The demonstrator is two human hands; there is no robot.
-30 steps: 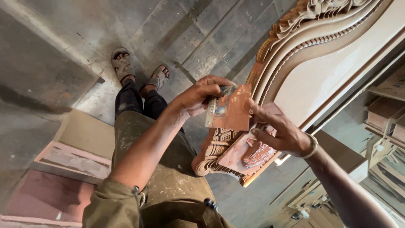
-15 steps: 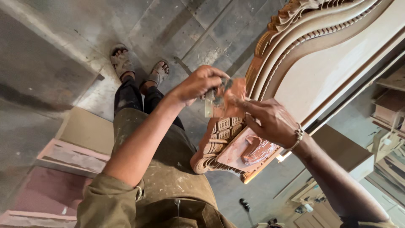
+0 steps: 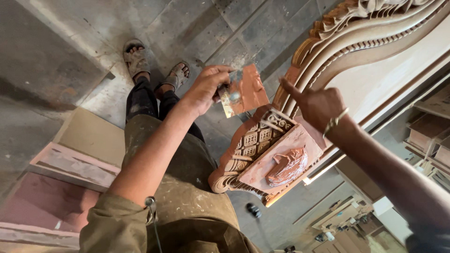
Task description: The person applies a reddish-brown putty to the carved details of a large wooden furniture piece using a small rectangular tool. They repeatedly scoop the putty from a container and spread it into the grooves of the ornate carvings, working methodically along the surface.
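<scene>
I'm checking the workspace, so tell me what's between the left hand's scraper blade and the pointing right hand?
In the head view, only the carved wooden frame edge shows in the gap between the scraper blade and the right hand; nothing else sits there.

We can't see the handle of the putty knife (image 3: 246,91), our left hand (image 3: 206,89) wraps right over it. Our right hand (image 3: 318,105) covers part of the carved wooden frame (image 3: 356,42), which runs off the top and right edges. Stuff on the shelves (image 3: 429,136) is too blurry to tell.
</scene>
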